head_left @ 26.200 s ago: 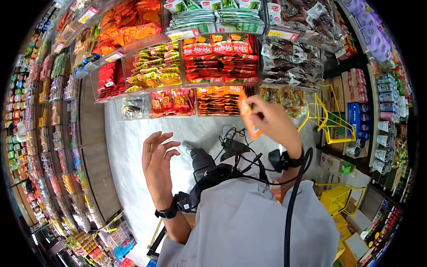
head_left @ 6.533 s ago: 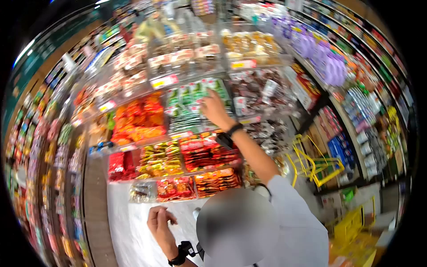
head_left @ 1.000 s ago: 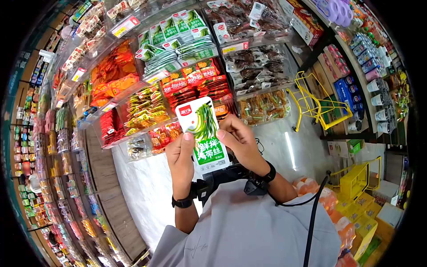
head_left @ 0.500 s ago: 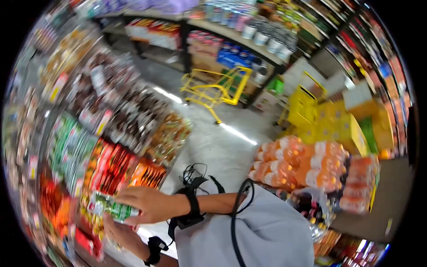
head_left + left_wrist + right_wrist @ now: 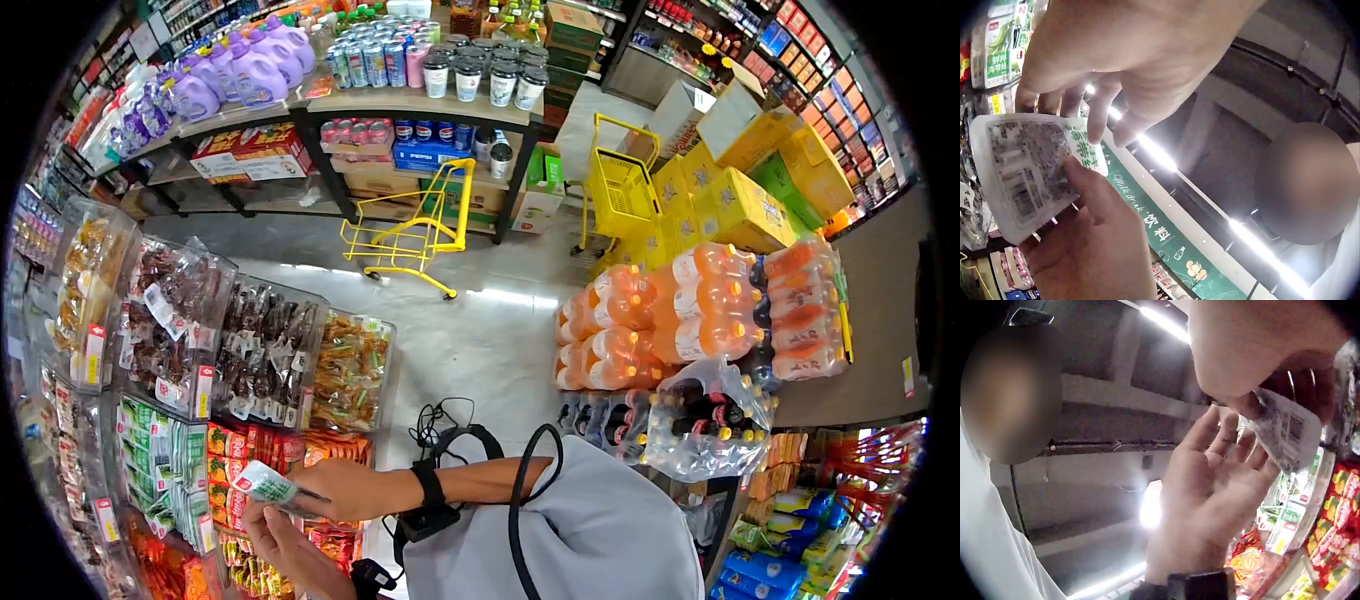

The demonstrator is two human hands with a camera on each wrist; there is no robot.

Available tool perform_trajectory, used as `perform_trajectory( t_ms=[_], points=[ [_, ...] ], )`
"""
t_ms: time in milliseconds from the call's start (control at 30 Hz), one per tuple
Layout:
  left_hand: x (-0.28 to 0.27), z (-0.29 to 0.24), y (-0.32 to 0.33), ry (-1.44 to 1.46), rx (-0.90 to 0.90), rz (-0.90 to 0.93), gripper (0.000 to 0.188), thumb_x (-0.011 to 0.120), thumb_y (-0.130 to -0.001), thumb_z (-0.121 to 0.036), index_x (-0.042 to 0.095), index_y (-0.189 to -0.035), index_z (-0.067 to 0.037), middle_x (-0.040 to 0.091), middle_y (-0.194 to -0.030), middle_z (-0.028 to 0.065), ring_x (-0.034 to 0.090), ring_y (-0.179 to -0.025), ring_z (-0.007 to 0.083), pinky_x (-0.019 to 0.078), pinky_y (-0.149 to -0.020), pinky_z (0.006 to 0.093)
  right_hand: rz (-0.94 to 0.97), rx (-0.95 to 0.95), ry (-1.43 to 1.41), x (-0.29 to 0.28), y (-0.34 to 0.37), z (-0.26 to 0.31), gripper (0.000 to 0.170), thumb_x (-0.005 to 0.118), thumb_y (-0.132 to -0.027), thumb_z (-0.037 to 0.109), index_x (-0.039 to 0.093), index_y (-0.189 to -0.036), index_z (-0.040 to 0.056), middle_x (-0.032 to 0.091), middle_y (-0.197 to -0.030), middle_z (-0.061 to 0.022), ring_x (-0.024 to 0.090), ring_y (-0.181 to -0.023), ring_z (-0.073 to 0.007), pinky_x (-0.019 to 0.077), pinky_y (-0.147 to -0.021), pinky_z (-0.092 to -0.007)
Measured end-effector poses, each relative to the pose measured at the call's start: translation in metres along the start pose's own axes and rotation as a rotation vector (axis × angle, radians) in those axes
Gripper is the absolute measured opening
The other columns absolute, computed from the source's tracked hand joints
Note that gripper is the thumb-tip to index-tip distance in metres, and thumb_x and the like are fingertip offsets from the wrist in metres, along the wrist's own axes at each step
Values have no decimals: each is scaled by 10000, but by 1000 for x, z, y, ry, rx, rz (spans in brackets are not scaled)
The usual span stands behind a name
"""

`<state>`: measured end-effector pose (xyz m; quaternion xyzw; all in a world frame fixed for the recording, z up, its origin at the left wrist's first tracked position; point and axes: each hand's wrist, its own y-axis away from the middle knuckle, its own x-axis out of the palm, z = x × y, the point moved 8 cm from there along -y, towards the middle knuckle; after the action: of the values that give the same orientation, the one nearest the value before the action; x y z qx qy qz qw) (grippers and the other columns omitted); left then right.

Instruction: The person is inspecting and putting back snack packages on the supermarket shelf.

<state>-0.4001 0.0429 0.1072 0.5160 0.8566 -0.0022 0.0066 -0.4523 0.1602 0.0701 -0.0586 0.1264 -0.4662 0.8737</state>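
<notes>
My right hand (image 5: 350, 490) pinches a white and green packet of kelp strips (image 5: 262, 483) over the snack bins. In the left wrist view the right thumb (image 5: 1088, 187) presses on the packet's back, which is covered in small print. The left hand (image 5: 290, 550) is just below the packet. Seen from the right wrist, this left hand (image 5: 1216, 487) has its palm turned up and its fingers nearly straight, with the fingertips right at the packet's edge. Matching green packets (image 5: 160, 465) fill a bin beyond the hands.
Bins of red packets (image 5: 225, 440) and dark vacuum-packed snacks (image 5: 265, 350) stand around the hands. A yellow cart frame (image 5: 420, 235) is on the floor ahead. Packs of orange drink bottles (image 5: 650, 310) are stacked at the right, before yellow cartons (image 5: 740, 210). A black cable (image 5: 520, 500) crosses the sleeve.
Earlier the right hand held an orange packet, then reached into the green packets. A second ago both hands held the kelp packet; now the left has let go. The view has swung right.
</notes>
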Motion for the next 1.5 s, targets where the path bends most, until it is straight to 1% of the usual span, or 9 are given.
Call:
perform_trajectory(
  t_ms=[167,367,633,733,900,1033,1300,1433,1500],
  points=[
    [-23,-3,-2,-48,105,-37,252,528,-981,-103,468,-1203,1,553,-1133,108,525,-1066,179,424,-934,340,-48,-65,-234,4,-16,3,313,511,-984,273,555,-983,-37,588,-783,-222,582,-731,-404,446,-650,-455],
    [-51,35,8,-138,-153,-139,403,489,-1026,-174,449,-1350,63,561,-1231,147,552,-1081,180,457,-910,313,50,-21,-343,21,-28,4,401,472,-1008,301,572,-841,-49,540,-692,-232,569,-666,-379,432,-623,-441],
    [-69,45,15,-8,-126,-174,398,500,-1027,-189,474,-1332,65,580,-1206,143,568,-1047,174,464,-911,314,105,-48,-125,34,-27,4,405,486,-989,309,569,-797,-37,569,-723,-223,558,-668,-382,426,-621,-453],
    [-81,42,21,-15,-90,-351,495,560,-999,-230,434,-1397,36,539,-1312,162,551,-1153,216,453,-954,347,19,-83,-171,28,-22,8,386,485,-989,307,566,-801,-20,568,-728,-208,563,-706,-383,423,-632,-461],
    [-67,36,25,-15,-74,-95,437,520,-1017,-243,472,-1347,40,576,-1220,130,571,-1092,197,459,-931,346,-12,-48,-210,22,-21,10,332,491,-990,303,550,-872,-2,537,-725,-210,558,-691,-379,416,-614,-449],
    [-50,19,31,41,-70,-129,332,491,-1026,-205,560,-1213,61,604,-1114,104,562,-988,139,447,-897,297,43,-58,-278,27,-19,14,307,490,-996,283,517,-891,-4,528,-735,-205,547,-669,-366,401,-595,-432],
    [-67,23,48,40,-72,-274,269,504,-1016,-183,607,-1123,42,604,-1013,48,549,-890,102,452,-800,263,25,39,-463,28,-14,23,329,476,-1026,286,467,-861,1,427,-695,-113,443,-640,-169,389,-603,-339],
    [-77,20,57,-241,35,-179,238,557,-993,-198,647,-1080,4,576,-865,-11,499,-771,69,414,-683,228,9,44,-378,42,-8,4,310,480,-1027,292,555,-969,-4,502,-818,-42,485,-782,-119,431,-712,-289],
    [-56,-5,51,-144,122,-36,266,564,-996,-233,652,-1069,7,566,-810,-29,486,-730,70,407,-665,229,72,143,-475,36,-3,20,305,467,-1029,291,569,-1001,5,504,-745,-37,479,-665,-90,411,-588,-297]
  ],
)
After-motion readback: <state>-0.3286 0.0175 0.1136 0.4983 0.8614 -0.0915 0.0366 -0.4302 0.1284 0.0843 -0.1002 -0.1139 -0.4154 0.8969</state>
